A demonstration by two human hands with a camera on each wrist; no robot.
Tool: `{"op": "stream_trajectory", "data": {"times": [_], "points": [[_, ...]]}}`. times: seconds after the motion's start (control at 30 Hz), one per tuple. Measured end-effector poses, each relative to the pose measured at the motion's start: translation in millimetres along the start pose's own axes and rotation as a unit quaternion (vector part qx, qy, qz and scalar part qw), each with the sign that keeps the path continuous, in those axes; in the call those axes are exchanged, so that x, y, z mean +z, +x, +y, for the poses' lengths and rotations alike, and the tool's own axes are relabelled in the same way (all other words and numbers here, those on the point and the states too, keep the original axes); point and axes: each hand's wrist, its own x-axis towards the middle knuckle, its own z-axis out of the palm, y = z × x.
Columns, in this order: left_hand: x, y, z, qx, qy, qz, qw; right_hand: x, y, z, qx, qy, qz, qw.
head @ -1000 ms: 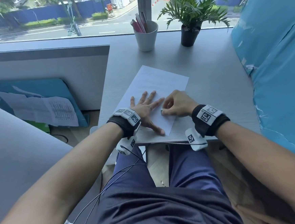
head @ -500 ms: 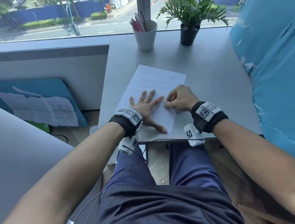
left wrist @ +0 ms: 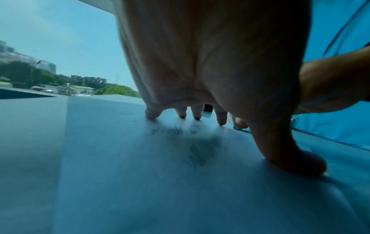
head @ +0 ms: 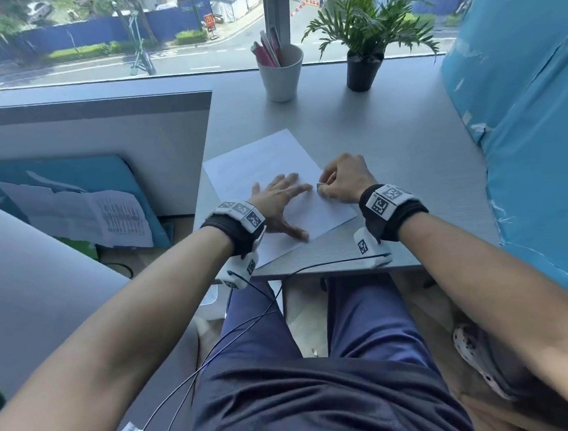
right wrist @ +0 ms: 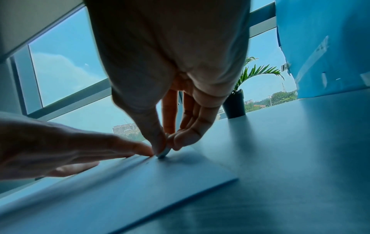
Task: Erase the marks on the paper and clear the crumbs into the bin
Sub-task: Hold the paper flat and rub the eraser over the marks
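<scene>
A white sheet of paper (head: pixel 265 162) lies at an angle on the grey desk (head: pixel 388 132). My left hand (head: pixel 283 198) lies flat on it with fingers spread, pressing it down. The left wrist view shows grey pencil marks (left wrist: pixel 202 152) on the paper (left wrist: pixel 124 174) under that palm. My right hand (head: pixel 341 180) pinches a small white eraser (head: pixel 318 186) between thumb and fingers. Its tip touches the sheet beside the left index fingertip. In the right wrist view the eraser (right wrist: pixel 163 154) rests on the paper (right wrist: pixel 160 182) under the pinching fingers (right wrist: pixel 158 142).
A white cup of pens (head: pixel 281 72) and a potted plant (head: pixel 364 62) stand at the back of the desk by the window. A blue covered panel (head: pixel 532 110) rises on the right, a grey partition (head: pixel 94 152) on the left. No bin shows.
The paper has turned, with its far end now swung to the left. Both hands stay on it, the right one shifted toward the sheet's right edge.
</scene>
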Motion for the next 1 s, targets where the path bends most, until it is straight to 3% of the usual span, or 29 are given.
{"op": "stream_trajectory", "data": {"times": [0.1, 0.23, 0.37, 0.5, 0.63, 0.67, 0.8, 0.93, 1.0], "points": [[-1.5, 5.2, -2.3, -0.016, 0.009, -0.026, 0.999, 8.5, -6.1, -2.1, -0.002, 0.018, 0.01, 1.0], [-1.6, 8.6, -4.7, -0.018, 0.007, -0.043, 0.999, 17.2, -15.0, -7.4, -0.022, 0.018, -0.061, 0.998], [-0.8, 8.9, -3.1, -0.02, 0.001, -0.038, 0.999, 6.0, 1.1, 1.4, 0.059, 0.068, 0.013, 0.996], [-0.5, 9.0, -2.9, -0.023, -0.001, -0.043, 0.999, 19.1, -15.1, -10.8, -0.025, 0.029, -0.093, 0.995], [0.3, 8.9, -0.9, -0.029, -0.009, -0.036, 0.999, 8.2, 4.6, 2.7, 0.063, 0.071, 0.01, 0.995], [-0.1, 9.1, -0.9, -0.031, -0.006, -0.035, 0.999, 11.3, 3.2, 0.4, 0.057, 0.063, 0.012, 0.996], [0.6, 11.2, -0.2, -0.036, 0.009, -0.042, 0.998, 26.8, -14.9, -14.7, -0.025, 0.023, -0.085, 0.996], [1.6, 10.8, 1.2, -0.038, -0.006, -0.031, 0.999, 10.7, 3.8, -4.7, 0.058, 0.059, -0.004, 0.997], [1.2, 11.4, 1.1, -0.042, 0.002, -0.036, 0.998, 21.8, -4.3, -11.0, 0.014, 0.033, -0.039, 0.999]]}}
